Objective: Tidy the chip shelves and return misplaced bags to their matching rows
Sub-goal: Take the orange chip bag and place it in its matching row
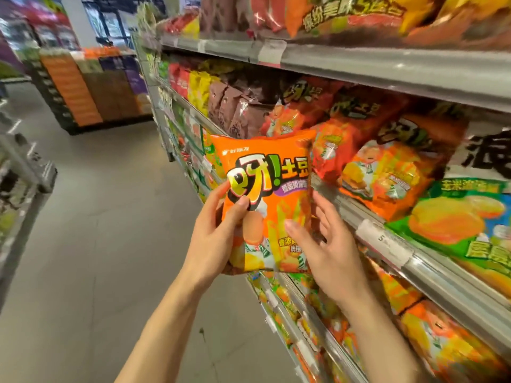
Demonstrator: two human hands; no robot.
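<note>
Orange chip bag point(266, 200) is held upright in the aisle, just in front of the middle shelf's front rail point(387, 239), off the shelf. Left hand point(213, 236) grips its left edge, thumb curled over the front. Right hand point(329, 250) holds the right side, thumb on the front, fingers behind. Matching orange bags point(387, 172) sit on the shelf just right of it, brown bags point(240, 111) further along.

Bright, even store light fills the aisle and casts only soft shadows under the grey metal shelf rails point(387, 70). The puffy orange foil chip bag point(265, 200) in the middle is sharp. Motion blur smears the shelved bags at right and the far displays, and wide-angle distortion bends the edges.
</note>
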